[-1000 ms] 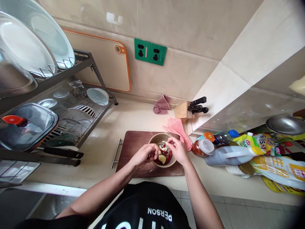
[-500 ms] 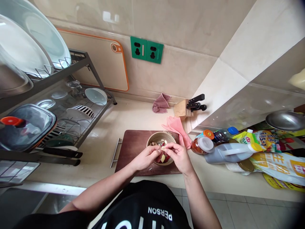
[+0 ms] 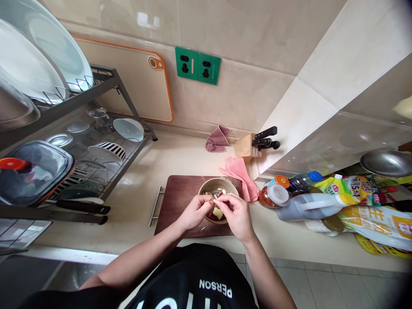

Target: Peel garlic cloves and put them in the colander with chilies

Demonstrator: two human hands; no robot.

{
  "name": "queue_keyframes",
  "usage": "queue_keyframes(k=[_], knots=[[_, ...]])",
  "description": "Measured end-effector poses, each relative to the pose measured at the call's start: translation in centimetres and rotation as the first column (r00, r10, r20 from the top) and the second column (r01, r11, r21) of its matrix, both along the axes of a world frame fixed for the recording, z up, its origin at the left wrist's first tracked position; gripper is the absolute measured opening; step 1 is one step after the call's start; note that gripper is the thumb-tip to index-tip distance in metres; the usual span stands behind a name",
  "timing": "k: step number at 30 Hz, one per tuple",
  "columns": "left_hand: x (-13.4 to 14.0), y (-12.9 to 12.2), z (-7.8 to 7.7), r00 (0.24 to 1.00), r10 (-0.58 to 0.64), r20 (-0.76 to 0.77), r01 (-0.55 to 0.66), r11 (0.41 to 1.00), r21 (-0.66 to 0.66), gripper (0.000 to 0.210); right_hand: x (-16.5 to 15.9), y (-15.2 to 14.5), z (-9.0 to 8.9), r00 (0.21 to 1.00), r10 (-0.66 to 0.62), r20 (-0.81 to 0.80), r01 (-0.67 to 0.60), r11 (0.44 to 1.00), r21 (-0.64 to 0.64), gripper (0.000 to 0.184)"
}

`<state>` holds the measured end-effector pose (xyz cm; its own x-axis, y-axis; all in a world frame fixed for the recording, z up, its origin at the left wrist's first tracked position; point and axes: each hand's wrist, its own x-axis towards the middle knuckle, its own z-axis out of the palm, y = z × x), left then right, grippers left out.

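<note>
Over a round beige basket [image 3: 206,184], my two hands meet at the fingertips. My left hand [image 3: 197,211] is closed in a pinch, and my right hand [image 3: 237,213] pinches from the other side. Between them is a small pale piece that looks like a garlic clove [image 3: 215,200], mostly covered by the fingers. Inside the basket lie several white cloves, a yellowish chunk [image 3: 218,213] like ginger, and something dark red. The basket stands on a dark brown cutting board [image 3: 177,201] with a metal handle.
Pink rubber gloves [image 3: 240,174], a knife block [image 3: 246,146] and a mauve cloth [image 3: 218,139] lie behind the board. Jars, bottles and food bags crowd the right, including a large bottle [image 3: 309,206]. A dish rack [image 3: 128,101] with plates and bowls stands left.
Both hands have shifted slightly left, staying together over the basket with the small pale piece between their fingertips. My right hand has turned a little inward.
</note>
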<state>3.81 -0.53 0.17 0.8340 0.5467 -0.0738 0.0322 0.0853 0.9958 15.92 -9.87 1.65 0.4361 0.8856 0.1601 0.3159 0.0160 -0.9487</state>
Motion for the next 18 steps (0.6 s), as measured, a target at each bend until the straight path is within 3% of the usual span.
queue_keyframes(k=[4,10,14,16,18], knots=[[0.0,0.1,-0.4,0.998,0.063,0.03,-0.061,0.997,-0.043,0.024,-1.1,0.4,-0.7,0.984,-0.05,-0.173,0.043,0.998,-0.044,0.011],[0.0,0.2,-0.8,0.993,0.114,0.036,-0.108,0.985,-0.136,0.025,-1.6,0.9,-1.5,0.85,-0.035,-0.525,0.014,0.999,-0.044,0.016],[0.1,0.1,-0.6,0.995,0.098,0.028,-0.093,0.985,-0.143,0.024,-1.0,0.7,-1.4,0.903,0.08,-0.423,-0.112,0.992,-0.052,0.025],[0.2,0.1,-0.6,0.995,0.096,0.034,-0.09,0.985,-0.149,0.023,-0.7,0.7,-1.3,0.917,0.08,-0.39,-0.111,0.992,-0.058,0.02],[0.2,0.1,-0.6,0.994,0.1,0.047,-0.091,0.983,-0.16,0.023,-0.4,0.7,-1.4,0.884,0.033,-0.466,-0.054,0.998,-0.032,0.017]])
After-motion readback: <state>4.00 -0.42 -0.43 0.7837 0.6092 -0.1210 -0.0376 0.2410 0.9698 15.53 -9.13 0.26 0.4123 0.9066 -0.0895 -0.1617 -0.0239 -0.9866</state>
